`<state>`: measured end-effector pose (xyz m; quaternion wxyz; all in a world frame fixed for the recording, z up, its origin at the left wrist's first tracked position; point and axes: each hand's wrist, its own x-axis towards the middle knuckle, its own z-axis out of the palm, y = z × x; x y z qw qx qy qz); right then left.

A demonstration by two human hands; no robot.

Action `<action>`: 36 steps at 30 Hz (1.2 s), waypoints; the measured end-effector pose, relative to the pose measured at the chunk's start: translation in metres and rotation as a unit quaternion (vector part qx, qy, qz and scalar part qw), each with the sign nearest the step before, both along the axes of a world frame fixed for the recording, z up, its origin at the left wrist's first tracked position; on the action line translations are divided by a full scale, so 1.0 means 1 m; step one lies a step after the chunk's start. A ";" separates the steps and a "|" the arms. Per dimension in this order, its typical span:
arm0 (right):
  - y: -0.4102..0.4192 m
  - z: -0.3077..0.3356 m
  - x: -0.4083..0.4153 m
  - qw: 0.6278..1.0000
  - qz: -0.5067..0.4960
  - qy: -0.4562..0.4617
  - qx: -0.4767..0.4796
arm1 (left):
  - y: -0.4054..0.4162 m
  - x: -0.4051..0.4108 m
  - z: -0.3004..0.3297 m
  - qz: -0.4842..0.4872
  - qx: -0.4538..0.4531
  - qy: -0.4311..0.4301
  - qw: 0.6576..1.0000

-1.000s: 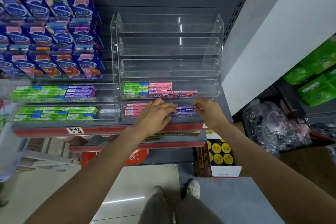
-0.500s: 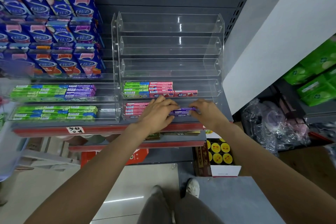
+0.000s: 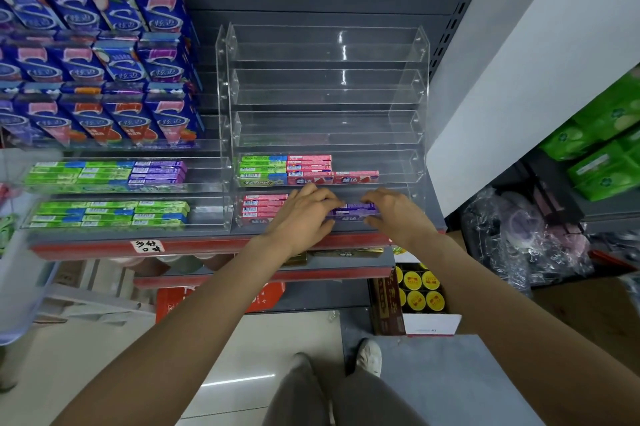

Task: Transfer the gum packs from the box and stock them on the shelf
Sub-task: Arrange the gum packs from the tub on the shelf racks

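Purple gum packs [image 3: 355,211] lie between my two hands in the bottom tier of the clear acrylic rack [image 3: 417,107], long axis running left-right, parallel to the rack's front lip. My left hand [image 3: 304,214] sits at their left end, fingers curled over the end. My right hand [image 3: 394,212] sits at the right end, fingertips touching the packs. Left grip looks pinched on the stack; the right looks the same, though the thumbs are hidden so I can't be sure. Both hands equally near; the packs sit dead centre between them.

Pink gum packs [image 3: 265,207] fill the left of the same tier, just beside my left hand. To close up the row, I judge the purple stack should slide left along its own axis until it butts against them. Free room is on the right of the tier.

Tier above holds green and pink packs [image 3: 287,169]; the three top tiers hold nothing. The rack stands on the grey shelf [image 3: 214,235]. An open box [image 3: 419,297] sits on the floor lower right, near my right arm.
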<state>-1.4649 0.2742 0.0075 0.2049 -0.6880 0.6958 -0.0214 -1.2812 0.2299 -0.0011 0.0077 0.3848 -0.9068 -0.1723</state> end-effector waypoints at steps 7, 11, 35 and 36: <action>0.001 0.004 -0.001 1.000 -0.011 0.002 -0.001 | -0.001 -0.002 0.002 0.011 0.008 0.018 1.000; 0.004 0.014 0.002 1.000 -0.017 -0.006 -0.008 | 0.001 0.004 0.007 0.049 0.011 0.042 0.998; -0.075 0.041 0.398 0.945 0.274 -0.170 -0.061 | 0.030 0.403 0.036 0.519 -0.019 0.150 0.842; -0.081 0.036 0.430 0.945 0.275 -0.169 -0.059 | 0.024 0.433 0.031 0.522 -0.014 0.150 0.839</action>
